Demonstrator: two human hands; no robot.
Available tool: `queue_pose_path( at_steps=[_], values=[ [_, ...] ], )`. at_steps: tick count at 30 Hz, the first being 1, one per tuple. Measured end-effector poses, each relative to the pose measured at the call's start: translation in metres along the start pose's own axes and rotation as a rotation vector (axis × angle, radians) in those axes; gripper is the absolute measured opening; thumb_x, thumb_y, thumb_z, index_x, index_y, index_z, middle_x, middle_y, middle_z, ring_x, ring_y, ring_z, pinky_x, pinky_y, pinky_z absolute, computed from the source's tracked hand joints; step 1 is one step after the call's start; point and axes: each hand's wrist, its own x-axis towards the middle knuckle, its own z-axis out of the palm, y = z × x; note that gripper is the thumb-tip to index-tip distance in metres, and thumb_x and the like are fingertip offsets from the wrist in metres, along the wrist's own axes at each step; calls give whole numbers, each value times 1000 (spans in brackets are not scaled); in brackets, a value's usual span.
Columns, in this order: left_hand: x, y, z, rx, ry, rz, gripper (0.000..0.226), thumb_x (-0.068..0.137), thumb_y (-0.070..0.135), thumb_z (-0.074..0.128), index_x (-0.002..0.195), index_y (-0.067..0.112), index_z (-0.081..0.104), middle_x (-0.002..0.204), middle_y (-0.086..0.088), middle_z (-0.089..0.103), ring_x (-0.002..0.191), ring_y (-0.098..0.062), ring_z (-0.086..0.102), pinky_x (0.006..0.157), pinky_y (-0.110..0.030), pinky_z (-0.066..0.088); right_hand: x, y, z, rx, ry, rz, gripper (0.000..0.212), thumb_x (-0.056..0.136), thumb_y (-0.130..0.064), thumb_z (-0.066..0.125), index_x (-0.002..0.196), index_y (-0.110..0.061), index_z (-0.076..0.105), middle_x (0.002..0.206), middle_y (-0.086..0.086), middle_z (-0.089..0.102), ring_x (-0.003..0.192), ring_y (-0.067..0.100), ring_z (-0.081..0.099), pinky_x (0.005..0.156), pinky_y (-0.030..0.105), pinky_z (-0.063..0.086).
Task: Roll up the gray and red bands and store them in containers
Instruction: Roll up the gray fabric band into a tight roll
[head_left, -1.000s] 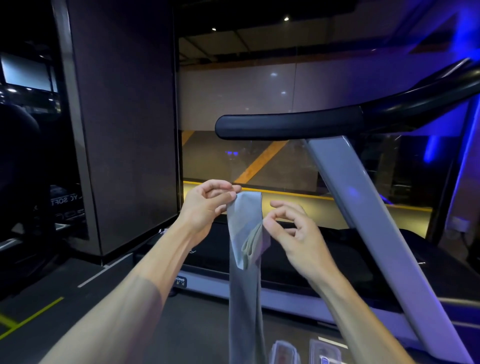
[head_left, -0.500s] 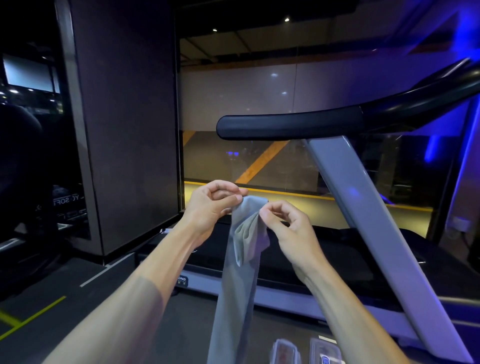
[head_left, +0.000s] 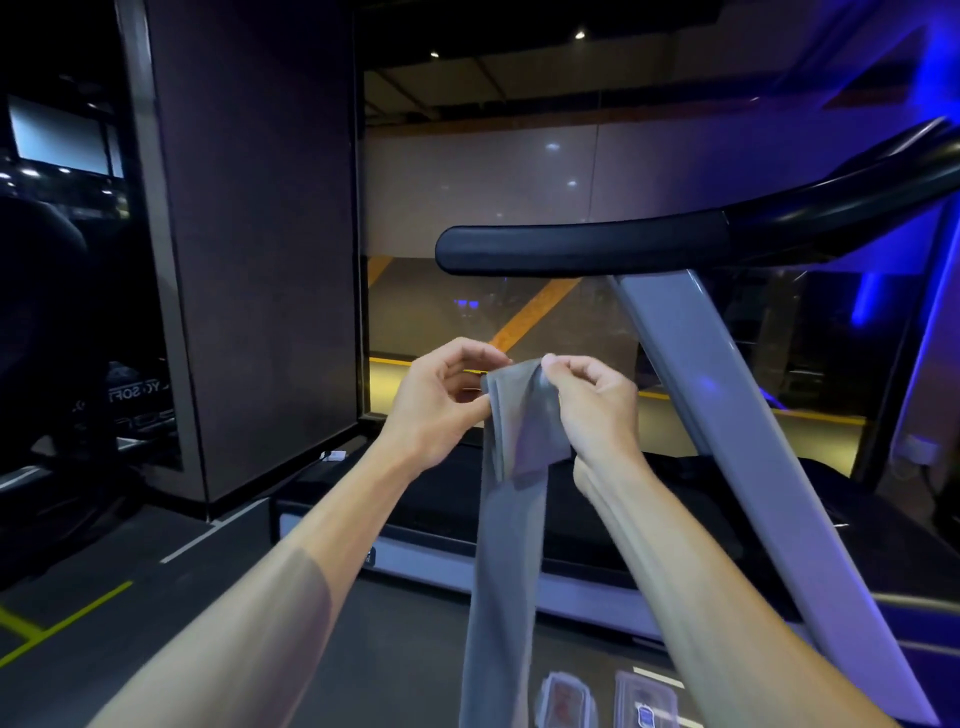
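Observation:
The gray band (head_left: 506, 551) hangs down in front of me, its top end folded over. My left hand (head_left: 441, 402) pinches the band's upper left edge between thumb and fingers. My right hand (head_left: 592, 405) pinches the upper right corner, fingers curled over the fold. The long tail drops past the bottom of the view. Two clear containers sit on the floor at the bottom: one (head_left: 563, 699) with something reddish inside and another (head_left: 647, 701) to its right. The red band itself cannot be made out.
A treadmill stands ahead, with its black handrail (head_left: 597, 244) above my hands and a gray slanted upright (head_left: 737, 447) to the right. Its dark deck (head_left: 447, 499) lies below. A brown pillar (head_left: 254, 249) rises at left. Yellow floor lines (head_left: 57, 631) mark the lower left.
My right hand has risen from the band's folded flap to its top right corner, beside my left hand. The top fold has tightened and the hanging tail has swung slightly.

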Motion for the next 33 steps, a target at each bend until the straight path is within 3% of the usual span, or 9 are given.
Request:
queue_pose_path(
  at_steps=[3,8,12,15,20,25,28,30,33],
  values=[
    [2,2,-1,64,49,9,46,85,-2,77,122,21,63,119,5,69,102,-10,68,86,-28,57,8,-13,5,-14,3,-28,15,92,-28,75,80,-20,77,76,-13,73,79,6,63,70,24,50],
    [-1,-4,1,26,85,-167,48,91,11,74,134,24,58,115,9,70,88,-6,63,69,-22,52,25,-34,9,8,-5,-34,13,89,-26,77,77,-20,77,85,-5,77,87,15,68,78,33,57],
    [-8,-10,2,-140,127,-270,34,95,16,71,127,18,62,93,2,68,59,-9,47,58,-24,41,39,-45,9,74,-37,7,14,86,-27,80,77,-17,76,83,0,76,77,21,67,67,33,57],
    [-13,-18,2,-116,155,-295,18,96,22,69,114,21,68,100,-1,70,65,-10,53,60,-30,45,50,-59,11,129,-43,8,11,87,-22,80,81,-14,76,83,1,75,72,18,67,64,30,57],
    [-24,-25,10,137,85,-221,4,89,28,77,87,26,75,84,10,74,72,-8,62,70,-27,52,60,-77,17,154,-44,-15,9,86,-19,80,81,-13,76,81,1,75,68,15,66,62,28,55],
    [-32,-22,19,243,159,-146,10,87,21,79,81,27,72,80,7,74,75,-9,67,71,-23,54,62,-81,24,170,-47,-10,11,83,-19,83,77,-13,75,81,2,75,70,17,66,66,31,58],
    [-39,-15,20,137,104,-149,9,91,20,73,83,20,68,81,3,71,78,-13,66,77,-31,56,60,-83,26,180,-44,3,11,84,-19,82,79,-12,74,79,1,73,66,16,64,61,28,55],
    [-43,-12,21,25,65,-195,11,96,20,68,87,15,64,80,4,68,77,-9,63,77,-29,53,59,-84,26,193,-42,20,11,85,-19,81,81,-12,74,77,-1,72,63,15,64,60,27,55],
    [-47,-14,25,-4,145,-263,10,100,20,63,93,13,60,72,6,66,66,-7,56,72,-30,45,55,-85,28,195,-52,42,14,86,-18,81,76,-14,71,69,-4,68,55,12,60,53,23,50]
  ],
)
